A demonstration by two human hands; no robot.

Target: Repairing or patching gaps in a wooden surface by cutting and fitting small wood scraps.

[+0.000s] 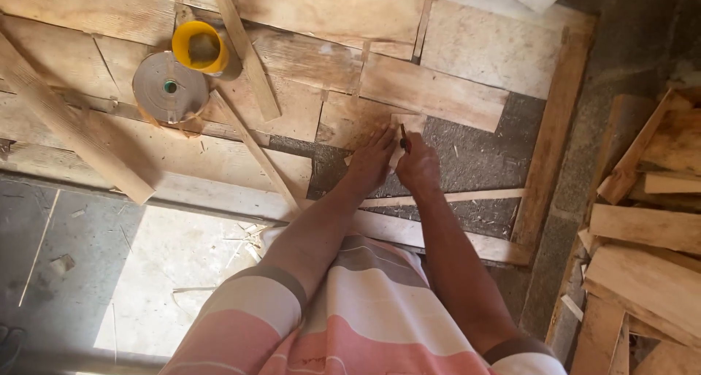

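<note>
My left hand (369,161) lies flat, fingers spread, pressing on a small pale wooden strip (398,138) at the edge of a board (350,119). My right hand (418,163) is closed around a short pencil (403,135), its tip touching the strip beside my left fingers. Both forearms reach forward from my striped pink, white and grey shirt. The strip is mostly hidden under the hands.
Wooden boards (431,90) lie joined over a dark rough surface (475,159). A yellow cup (200,46) and a grey tape roll (170,87) sit at upper left beside loose slats (244,50). Offcut planks (646,229) are stacked on the right.
</note>
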